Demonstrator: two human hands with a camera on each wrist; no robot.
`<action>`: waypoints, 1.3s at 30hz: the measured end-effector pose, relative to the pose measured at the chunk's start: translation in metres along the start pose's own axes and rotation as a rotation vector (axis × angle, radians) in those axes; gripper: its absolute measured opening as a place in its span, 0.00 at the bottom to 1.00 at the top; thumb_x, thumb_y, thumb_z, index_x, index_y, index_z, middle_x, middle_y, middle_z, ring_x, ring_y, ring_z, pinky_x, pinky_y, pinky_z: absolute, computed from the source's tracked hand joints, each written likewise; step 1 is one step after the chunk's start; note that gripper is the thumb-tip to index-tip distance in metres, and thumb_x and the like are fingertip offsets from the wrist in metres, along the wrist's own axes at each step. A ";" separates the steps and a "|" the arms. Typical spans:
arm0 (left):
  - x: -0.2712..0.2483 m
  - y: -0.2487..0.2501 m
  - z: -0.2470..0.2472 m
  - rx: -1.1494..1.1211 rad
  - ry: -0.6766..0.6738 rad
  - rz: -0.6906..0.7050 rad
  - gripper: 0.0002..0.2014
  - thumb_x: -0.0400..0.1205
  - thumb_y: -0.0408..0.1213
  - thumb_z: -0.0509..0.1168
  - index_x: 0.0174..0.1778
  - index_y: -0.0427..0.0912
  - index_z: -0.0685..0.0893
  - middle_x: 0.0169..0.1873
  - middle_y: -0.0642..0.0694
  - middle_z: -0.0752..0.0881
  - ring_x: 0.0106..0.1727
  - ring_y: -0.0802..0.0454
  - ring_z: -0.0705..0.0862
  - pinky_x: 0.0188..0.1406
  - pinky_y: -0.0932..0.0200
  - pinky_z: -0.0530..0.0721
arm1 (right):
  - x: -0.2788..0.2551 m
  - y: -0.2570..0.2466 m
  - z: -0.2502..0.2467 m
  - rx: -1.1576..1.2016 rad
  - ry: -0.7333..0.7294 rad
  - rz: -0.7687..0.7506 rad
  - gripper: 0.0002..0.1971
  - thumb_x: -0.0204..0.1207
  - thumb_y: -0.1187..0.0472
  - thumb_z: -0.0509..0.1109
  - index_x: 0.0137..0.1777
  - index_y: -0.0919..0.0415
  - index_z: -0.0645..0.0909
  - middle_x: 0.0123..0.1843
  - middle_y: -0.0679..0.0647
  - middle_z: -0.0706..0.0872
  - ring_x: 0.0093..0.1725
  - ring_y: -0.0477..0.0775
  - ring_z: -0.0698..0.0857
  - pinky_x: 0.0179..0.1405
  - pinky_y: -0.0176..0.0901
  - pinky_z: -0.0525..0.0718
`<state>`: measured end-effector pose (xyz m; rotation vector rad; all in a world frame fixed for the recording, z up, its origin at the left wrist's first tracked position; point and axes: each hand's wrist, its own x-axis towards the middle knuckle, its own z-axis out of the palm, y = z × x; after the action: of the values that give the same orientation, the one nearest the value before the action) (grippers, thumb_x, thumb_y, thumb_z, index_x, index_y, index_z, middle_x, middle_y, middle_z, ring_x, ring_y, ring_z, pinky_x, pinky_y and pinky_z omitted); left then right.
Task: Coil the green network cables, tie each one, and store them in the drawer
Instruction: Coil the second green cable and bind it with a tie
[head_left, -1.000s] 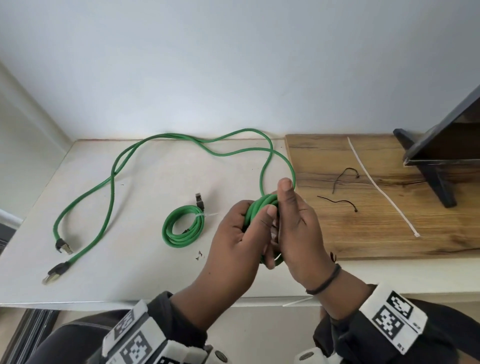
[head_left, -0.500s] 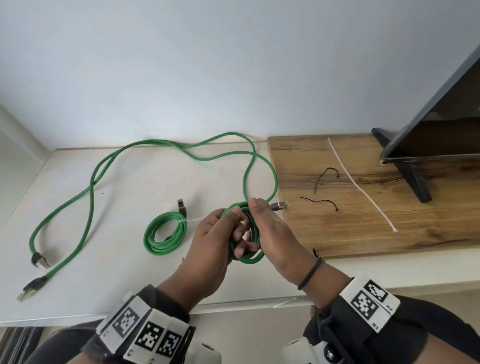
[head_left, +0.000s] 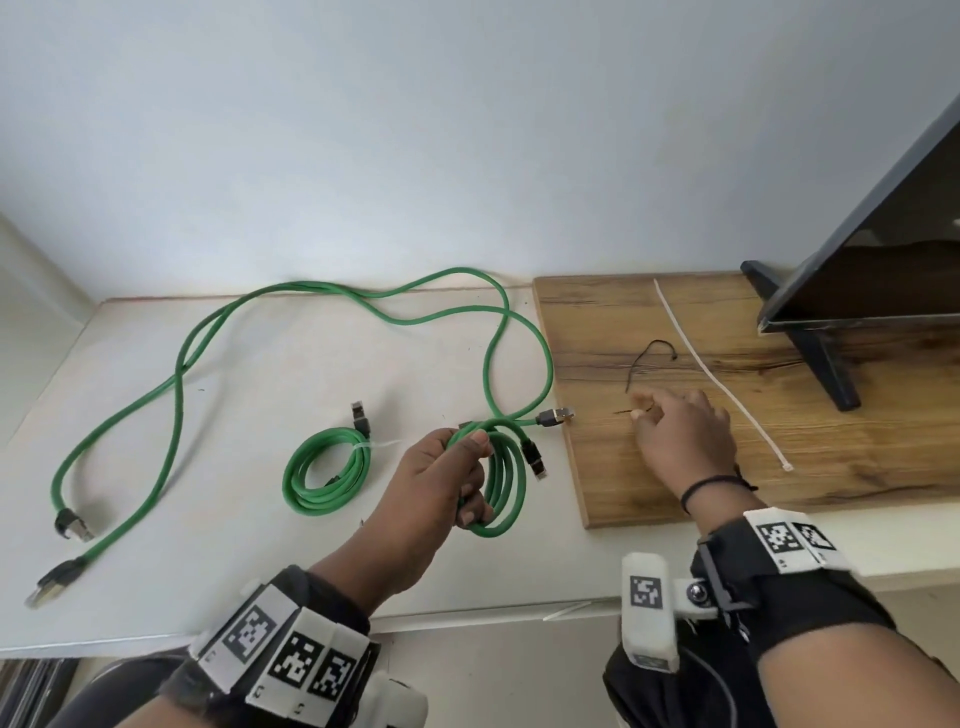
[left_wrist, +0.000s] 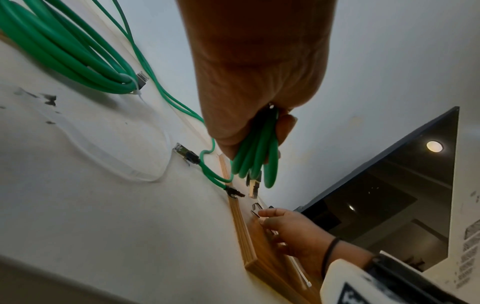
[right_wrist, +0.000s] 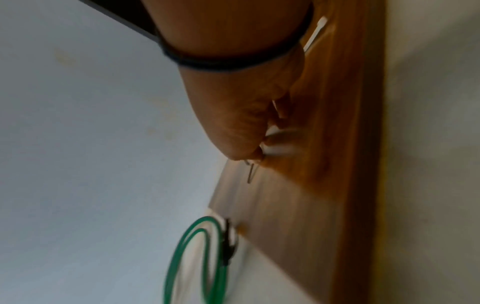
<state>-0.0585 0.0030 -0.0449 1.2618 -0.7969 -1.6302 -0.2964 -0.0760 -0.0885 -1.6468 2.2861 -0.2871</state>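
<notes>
My left hand (head_left: 457, 467) grips a coiled green cable (head_left: 506, 483) just above the white table; its fingers curl round the loops (left_wrist: 259, 160). Both plug ends (head_left: 535, 460) stick out to the right. My right hand (head_left: 675, 431) is down on the wooden board (head_left: 675, 499), where thumb and finger pinch a thin black tie (head_left: 626, 413), which also shows in the right wrist view (right_wrist: 249, 172). A second black tie (head_left: 649, 356) lies just beyond. One tied green coil (head_left: 327, 475) rests on the table left of my hand.
Long loose green cables (head_left: 176, 374) sprawl across the white table (head_left: 260, 561), their plugs at the far left. A white zip tie (head_left: 717, 369) lies diagonally on the board. A dark monitor (head_left: 883, 249) on a black foot (head_left: 826, 364) stands at the right.
My right hand has let go of the coil and moved right onto the board to the black tie. The left hand now holds the coil alone, lower and more open.
</notes>
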 end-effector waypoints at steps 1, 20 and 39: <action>-0.001 0.000 -0.001 0.007 -0.004 0.002 0.07 0.86 0.35 0.58 0.46 0.35 0.76 0.21 0.50 0.65 0.18 0.54 0.64 0.29 0.59 0.78 | 0.000 0.002 0.003 -0.045 0.015 -0.001 0.14 0.82 0.52 0.59 0.64 0.40 0.79 0.66 0.56 0.77 0.63 0.63 0.73 0.59 0.54 0.75; 0.006 0.009 -0.026 -0.104 0.094 0.068 0.12 0.87 0.40 0.57 0.45 0.35 0.77 0.20 0.49 0.68 0.19 0.53 0.66 0.34 0.54 0.75 | -0.049 -0.078 -0.015 0.549 -0.225 -0.238 0.08 0.84 0.54 0.58 0.53 0.51 0.78 0.38 0.47 0.86 0.40 0.50 0.85 0.51 0.54 0.82; 0.005 0.002 -0.025 0.170 0.050 0.150 0.13 0.88 0.41 0.56 0.44 0.36 0.76 0.31 0.44 0.81 0.24 0.54 0.73 0.28 0.60 0.73 | -0.082 -0.100 0.001 1.082 -0.674 0.012 0.07 0.71 0.71 0.75 0.48 0.66 0.88 0.38 0.63 0.88 0.27 0.48 0.82 0.25 0.36 0.80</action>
<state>-0.0339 -0.0016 -0.0521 1.3218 -0.9911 -1.4300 -0.1839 -0.0306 -0.0452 -0.9275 1.2306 -0.6817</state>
